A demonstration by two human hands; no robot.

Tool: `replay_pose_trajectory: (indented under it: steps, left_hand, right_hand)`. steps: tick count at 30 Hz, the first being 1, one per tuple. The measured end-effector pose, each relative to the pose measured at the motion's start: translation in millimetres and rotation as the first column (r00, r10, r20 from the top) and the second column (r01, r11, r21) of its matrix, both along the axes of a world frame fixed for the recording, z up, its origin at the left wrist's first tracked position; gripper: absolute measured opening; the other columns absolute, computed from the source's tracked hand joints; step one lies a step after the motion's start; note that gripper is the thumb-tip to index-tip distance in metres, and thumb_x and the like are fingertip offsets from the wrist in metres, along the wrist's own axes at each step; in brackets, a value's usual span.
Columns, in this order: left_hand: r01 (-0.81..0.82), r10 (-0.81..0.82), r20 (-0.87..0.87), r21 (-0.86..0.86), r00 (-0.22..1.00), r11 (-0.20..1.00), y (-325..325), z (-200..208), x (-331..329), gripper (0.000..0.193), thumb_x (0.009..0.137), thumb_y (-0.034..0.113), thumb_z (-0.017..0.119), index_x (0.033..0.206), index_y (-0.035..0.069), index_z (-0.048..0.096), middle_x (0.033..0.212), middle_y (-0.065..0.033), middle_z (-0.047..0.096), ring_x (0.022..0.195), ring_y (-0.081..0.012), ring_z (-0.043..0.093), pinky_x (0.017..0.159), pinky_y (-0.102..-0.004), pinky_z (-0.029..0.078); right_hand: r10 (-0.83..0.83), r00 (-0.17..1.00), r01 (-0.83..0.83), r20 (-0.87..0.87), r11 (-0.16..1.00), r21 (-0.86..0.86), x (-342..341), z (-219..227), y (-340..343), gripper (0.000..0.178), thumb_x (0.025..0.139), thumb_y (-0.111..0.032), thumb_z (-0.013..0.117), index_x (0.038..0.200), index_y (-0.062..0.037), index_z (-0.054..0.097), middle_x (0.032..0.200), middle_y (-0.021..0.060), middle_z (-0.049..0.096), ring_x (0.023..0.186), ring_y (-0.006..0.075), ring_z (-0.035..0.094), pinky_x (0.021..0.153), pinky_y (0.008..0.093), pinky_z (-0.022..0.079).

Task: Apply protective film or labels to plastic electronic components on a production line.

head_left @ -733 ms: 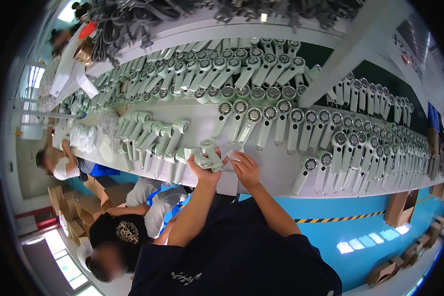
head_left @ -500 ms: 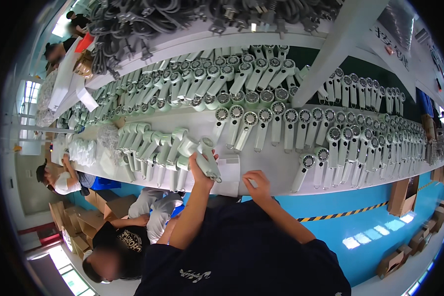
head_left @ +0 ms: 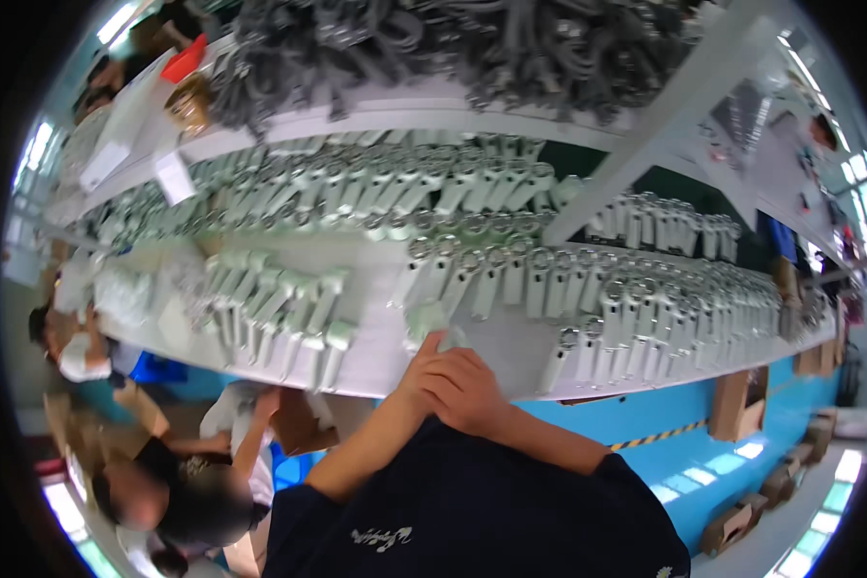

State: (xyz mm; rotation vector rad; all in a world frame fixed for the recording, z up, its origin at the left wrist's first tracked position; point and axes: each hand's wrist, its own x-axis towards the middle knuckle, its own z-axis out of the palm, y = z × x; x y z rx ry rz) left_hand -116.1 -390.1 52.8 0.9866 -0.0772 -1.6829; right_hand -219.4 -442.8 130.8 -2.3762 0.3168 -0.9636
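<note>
Just in front of my body, my two hands are together at the table's near edge. My left hand point(head_left: 418, 378) is closed around a pale green handheld fan point(head_left: 424, 320), whose upper part shows beyond the fingers. My right hand point(head_left: 469, 393) lies against the left one with its fingers curled over it; whatever is in those fingers is hidden. Beyond them stand rows of similar fans point(head_left: 539, 279) with round grilled heads. To the left, more pale green fans point(head_left: 279, 299) lie grouped with their handles toward me. The picture is smeared by motion.
A raised shelf point(head_left: 405, 118) carries grey cables point(head_left: 356, 58). A slanting white post point(head_left: 636, 144) crosses the table point(head_left: 366, 255) at right. Clear plastic bags point(head_left: 123, 294) lie at far left. A seated co-worker point(head_left: 197, 482) is at lower left, near a cardboard box point(head_left: 303, 424).
My right hand has moved left and closed in against my left hand. The fan has turned in my grip, and its grilled head no longer shows clearly. The whole view has shifted.
</note>
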Motion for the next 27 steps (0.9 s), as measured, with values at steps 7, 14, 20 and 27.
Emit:
replay_pose_trajectory:
  steps: [7,14,20,27]
  left_hand:
    - [0.038,-0.032,0.022,-0.472,0.999,0.881,28.3,-126.7,-53.7,0.046,0.083,0.053,0.057,0.103,0.011,0.058,0.091,-0.0057,0.063,0.089,-0.0201,0.063,0.078,-0.0347,0.053]
    - [0.338,-0.266,-0.38,0.138,0.886,0.931,-5.0,-171.2,-86.2,0.05,0.084,0.061,0.052,0.1,0.015,0.062,0.098,-0.006,0.066,0.091,-0.0226,0.064,0.082,-0.0405,0.053]
    - [0.415,-0.217,-0.581,0.231,0.784,0.88,-22.6,-140.0,-72.9,0.049,0.084,0.062,0.051,0.099,0.017,0.062,0.096,-0.0046,0.067,0.091,-0.0223,0.064,0.08,-0.04,0.053]
    - [0.324,-0.164,-0.44,0.317,0.883,0.891,12.6,-138.1,-55.3,0.041,0.084,0.048,0.062,0.099,0.011,0.059,0.089,-0.0058,0.064,0.08,-0.0217,0.062,0.069,-0.0336,0.05]
  right_hand:
    - [-0.25,0.962,0.268,-0.113,0.765,0.586,-46.9,-70.7,14.9,0.009,0.083,-0.006,0.062,0.092,-0.0042,0.06,0.09,0.0091,0.063,0.083,0.0219,0.062,0.075,0.0323,0.049]
    - [-0.546,0.834,0.399,-0.078,0.5,0.768,-75.2,-181.2,14.4,0.008,0.088,-0.005,0.058,0.094,-0.0023,0.054,0.081,0.006,0.058,0.073,0.0128,0.06,0.068,0.0271,0.048]
    - [-0.512,0.859,0.303,-0.023,0.471,0.828,-65.2,-213.8,-0.6,0.009,0.089,-0.007,0.057,0.097,-0.0037,0.053,0.079,0.0047,0.055,0.069,0.0126,0.055,0.064,0.0262,0.046]
    - [-0.514,0.854,0.252,-0.083,0.269,0.93,-58.9,-198.7,-23.5,0.013,0.092,-0.011,0.056,0.102,-0.0069,0.05,0.073,0.0002,0.052,0.063,0.007,0.051,0.056,0.022,0.043]
